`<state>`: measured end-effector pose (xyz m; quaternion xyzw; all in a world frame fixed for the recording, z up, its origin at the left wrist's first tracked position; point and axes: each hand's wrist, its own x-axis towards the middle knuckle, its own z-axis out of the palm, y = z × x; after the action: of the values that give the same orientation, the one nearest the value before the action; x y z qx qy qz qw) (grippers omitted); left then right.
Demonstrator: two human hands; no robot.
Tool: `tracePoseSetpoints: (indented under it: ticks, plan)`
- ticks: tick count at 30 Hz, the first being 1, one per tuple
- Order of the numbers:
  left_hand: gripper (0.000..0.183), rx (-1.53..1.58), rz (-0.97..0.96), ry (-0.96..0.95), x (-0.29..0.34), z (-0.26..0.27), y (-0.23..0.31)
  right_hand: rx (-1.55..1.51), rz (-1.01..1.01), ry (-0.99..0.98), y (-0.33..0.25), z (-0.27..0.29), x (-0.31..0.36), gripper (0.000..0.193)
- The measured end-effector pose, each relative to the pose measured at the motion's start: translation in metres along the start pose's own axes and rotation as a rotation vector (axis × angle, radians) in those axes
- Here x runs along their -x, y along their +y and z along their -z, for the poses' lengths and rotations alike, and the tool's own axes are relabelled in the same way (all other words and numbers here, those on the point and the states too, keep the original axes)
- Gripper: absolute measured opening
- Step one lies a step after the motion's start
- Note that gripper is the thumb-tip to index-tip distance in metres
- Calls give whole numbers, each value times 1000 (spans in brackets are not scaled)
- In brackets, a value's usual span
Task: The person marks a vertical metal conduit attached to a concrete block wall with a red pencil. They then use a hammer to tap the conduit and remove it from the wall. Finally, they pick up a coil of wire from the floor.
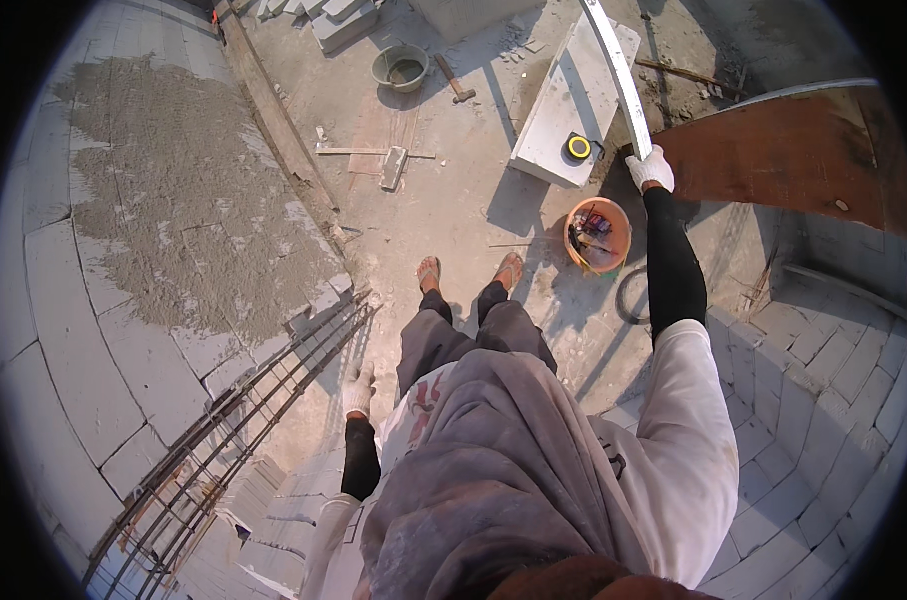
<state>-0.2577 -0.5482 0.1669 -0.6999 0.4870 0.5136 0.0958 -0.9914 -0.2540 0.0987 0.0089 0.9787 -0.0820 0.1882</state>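
My right hand [653,170], in a white knit glove, is closed around the lower end of a long pale straight bar [619,75]. The bar stretches away from me past the upper edge of the view. Beside it stands a large white block [564,110] with a yellow-and-black tape measure [579,147] on top. My left hand [358,391], gloved too, hangs low at my side with its fingers loosely apart and nothing in it. Nearest to that hand is a rebar cage [244,425] leaning along the block wall.
Grey mortar [174,200] coats part of the block wall [64,290] at left. An orange bucket [598,236] with small items stands right of my feet. Farther off are a grey basin [401,69], a hammer [456,80] and wood strips. A brown board [784,155] is at right.
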Motion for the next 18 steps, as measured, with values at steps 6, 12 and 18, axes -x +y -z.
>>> tracePoseSetpoints:
  ticks: [6,12,18]
  plan:
    - [55,-1,65,103,-20,49,-155,-70,-27,65,36,-7,54,85]
    - [56,36,72,-42,-53,40,-167,-227,54,96,65,5,109,62]
    - [63,22,-23,-35,-35,-26,-4,-149,148,159,22,55,67,62]
